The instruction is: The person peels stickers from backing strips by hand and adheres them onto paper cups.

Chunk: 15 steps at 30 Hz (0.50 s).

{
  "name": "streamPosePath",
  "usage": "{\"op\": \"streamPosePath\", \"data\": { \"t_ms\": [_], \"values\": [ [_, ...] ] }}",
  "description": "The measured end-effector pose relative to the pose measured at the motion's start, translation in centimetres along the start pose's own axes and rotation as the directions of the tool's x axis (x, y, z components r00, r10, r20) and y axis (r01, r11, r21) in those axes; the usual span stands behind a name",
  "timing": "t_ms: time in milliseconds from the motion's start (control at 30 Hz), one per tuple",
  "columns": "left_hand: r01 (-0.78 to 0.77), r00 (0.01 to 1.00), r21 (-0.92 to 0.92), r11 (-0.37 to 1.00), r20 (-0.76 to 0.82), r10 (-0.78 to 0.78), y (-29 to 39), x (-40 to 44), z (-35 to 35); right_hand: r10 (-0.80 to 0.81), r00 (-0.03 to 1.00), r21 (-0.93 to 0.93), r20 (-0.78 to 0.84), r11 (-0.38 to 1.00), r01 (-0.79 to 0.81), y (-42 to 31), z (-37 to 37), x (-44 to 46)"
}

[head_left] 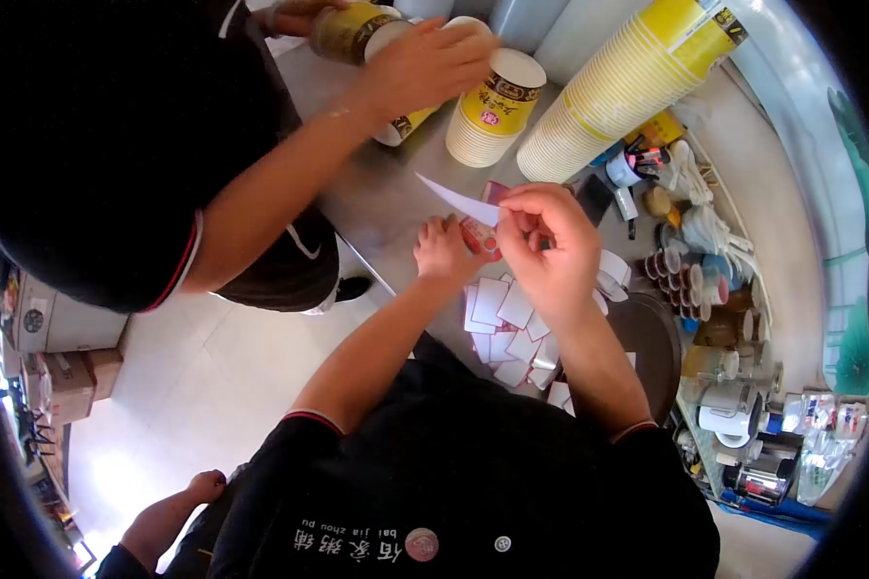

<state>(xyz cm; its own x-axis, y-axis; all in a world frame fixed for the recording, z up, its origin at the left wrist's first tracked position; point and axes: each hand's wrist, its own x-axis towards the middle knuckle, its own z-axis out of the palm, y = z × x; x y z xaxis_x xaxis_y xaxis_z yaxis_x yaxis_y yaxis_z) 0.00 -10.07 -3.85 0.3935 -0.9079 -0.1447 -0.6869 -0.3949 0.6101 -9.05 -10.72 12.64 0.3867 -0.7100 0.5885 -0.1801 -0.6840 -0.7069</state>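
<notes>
My right hand is raised over the table, thumb and fingers pinched on a thin white piece of paper that curves to a point at the left. Below it, my left hand rests on the table with its fingers spread, the thumb at the edge of a red printed card. Closer to my body lies a loose spread of white cards, some with red edges, partly hidden by my right forearm.
A co-worker's hand reaches over yellow paper cups at the far left. A stack of yellow cups and a long leaning stack stand ahead. At right are a dark round tray, small lidded cups and a white kettle.
</notes>
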Motion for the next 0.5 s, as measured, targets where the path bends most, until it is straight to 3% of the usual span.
{"op": "streamPosePath", "data": {
  "t_ms": [100,167,233,267,367,433,500],
  "values": [
    [0.01,1.0,-0.004,1.0,0.016,-0.01,0.0,0.6,0.2,-0.037,0.999,-0.028,0.017,0.999,0.038,-0.7,-0.2,0.4],
    [-0.034,0.997,0.011,0.999,-0.064,0.035,-1.0,0.5,1.0,-0.033,0.999,-0.04,0.021,0.999,0.034,-0.9,-0.2,0.5],
    [-0.393,0.852,0.263,0.881,-0.257,0.457,-2.8,0.3,1.4,-0.084,0.996,-0.025,0.02,0.996,0.084,-1.0,0.0,0.5],
    [-0.439,0.827,0.214,0.872,-0.283,0.486,-3.7,0.2,1.5,-0.084,0.996,-0.023,0.02,0.996,0.084,-1.4,0.0,0.5],
    [-0.519,0.849,-0.284,0.806,-0.285,0.446,-6.6,-0.4,2.1,-0.137,0.988,-0.069,0.074,0.987,0.142,-2.5,0.6,0.6],
    [-0.452,0.883,-0.662,0.598,-0.24,0.403,-8.1,-1.0,2.8,-0.172,0.978,-0.006,0.12,0.985,0.174,-2.9,1.1,0.6],
    [-0.324,0.914,-0.848,0.419,-0.167,0.369,-8.3,-2.3,1.8,-0.194,0.969,0.008,0.152,0.981,0.195,-3.0,1.5,0.3]
  ]
}}
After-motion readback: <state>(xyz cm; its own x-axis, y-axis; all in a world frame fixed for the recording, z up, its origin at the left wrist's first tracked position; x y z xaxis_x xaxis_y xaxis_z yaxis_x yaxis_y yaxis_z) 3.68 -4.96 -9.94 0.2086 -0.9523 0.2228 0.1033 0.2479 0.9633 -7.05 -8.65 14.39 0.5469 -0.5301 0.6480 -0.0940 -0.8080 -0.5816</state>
